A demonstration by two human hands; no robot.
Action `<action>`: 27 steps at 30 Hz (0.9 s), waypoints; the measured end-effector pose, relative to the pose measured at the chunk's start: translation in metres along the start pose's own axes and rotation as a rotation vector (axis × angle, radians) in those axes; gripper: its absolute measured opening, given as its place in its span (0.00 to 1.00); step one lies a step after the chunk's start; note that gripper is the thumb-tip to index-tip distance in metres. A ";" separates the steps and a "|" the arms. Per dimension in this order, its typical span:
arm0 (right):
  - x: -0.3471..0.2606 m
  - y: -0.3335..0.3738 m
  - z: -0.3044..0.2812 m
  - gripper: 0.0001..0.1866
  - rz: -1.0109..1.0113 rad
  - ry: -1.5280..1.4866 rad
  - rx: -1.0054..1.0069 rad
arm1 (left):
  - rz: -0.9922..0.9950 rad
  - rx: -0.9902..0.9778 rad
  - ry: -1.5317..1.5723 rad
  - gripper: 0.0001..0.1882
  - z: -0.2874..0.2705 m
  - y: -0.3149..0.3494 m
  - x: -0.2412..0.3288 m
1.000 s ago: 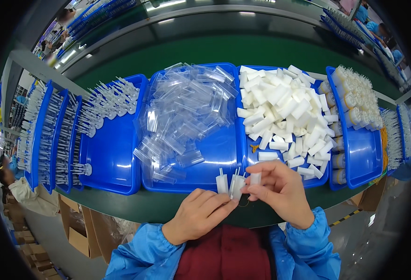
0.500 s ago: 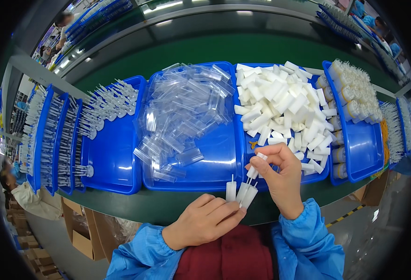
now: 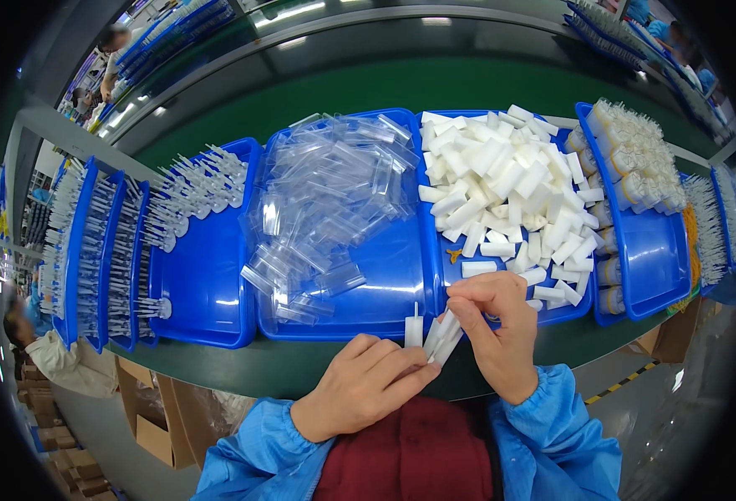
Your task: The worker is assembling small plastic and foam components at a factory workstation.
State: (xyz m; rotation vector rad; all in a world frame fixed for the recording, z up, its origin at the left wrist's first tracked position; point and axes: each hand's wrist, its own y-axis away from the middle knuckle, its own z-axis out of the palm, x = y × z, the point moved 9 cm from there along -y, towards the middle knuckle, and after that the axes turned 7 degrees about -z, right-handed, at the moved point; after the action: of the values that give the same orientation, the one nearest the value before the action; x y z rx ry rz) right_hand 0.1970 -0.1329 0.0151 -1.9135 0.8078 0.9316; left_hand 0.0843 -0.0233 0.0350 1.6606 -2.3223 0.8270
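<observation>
Two-handed hold at the near edge of the worktop (image 3: 301, 359), seen from above. The tilted white pieces (image 3: 443, 341) lie between the two hands, and their long axis governs the arrangement: it runs obliquely, from a lower end at the left fingertips to an upper end, farther from the body and to the right, at the right fingertips. The left hand (image 3: 366, 384) is closed on the lower end, its fingers pointing right and slightly away from the body. The right hand (image 3: 500, 334) is pinched, thumb against forefinger, at the upper end; the fingers largely cover that end, so how the parts meet there cannot be told. Neither hand is clearly the nearer, since each touches one end of the oblique line. Just left of the tilted group stands an upright white piece (image 3: 414, 331), its thin pin pointing away from the body; it is near the left fingertips, though contact cannot be made out, and is the farther of the two from the right hand. Beyond the right hand, a heap of white pieces (image 3: 510, 179) fills much of a blue tray (image 3: 429, 259); clear plastic sleeves (image 3: 335, 200) occupy the wider tray (image 3: 389, 305) to its left.
</observation>
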 end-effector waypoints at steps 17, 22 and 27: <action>-0.043 0.011 0.012 0.15 -0.328 0.093 -0.008 | -0.028 0.318 0.017 0.16 -0.016 0.016 -0.018; -0.035 0.009 0.009 0.12 -0.244 0.012 0.012 | -0.184 0.460 0.078 0.21 -0.028 0.016 -0.022; -0.020 0.015 0.006 0.09 -0.081 -0.158 -0.012 | -0.483 0.319 0.727 0.29 -0.010 0.012 -0.053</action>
State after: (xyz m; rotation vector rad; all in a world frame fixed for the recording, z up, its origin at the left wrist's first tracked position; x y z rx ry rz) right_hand 0.1729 -0.1305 0.0240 -1.8425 0.6289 1.0259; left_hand 0.0914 0.0281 0.0159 1.5583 -1.2938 1.4214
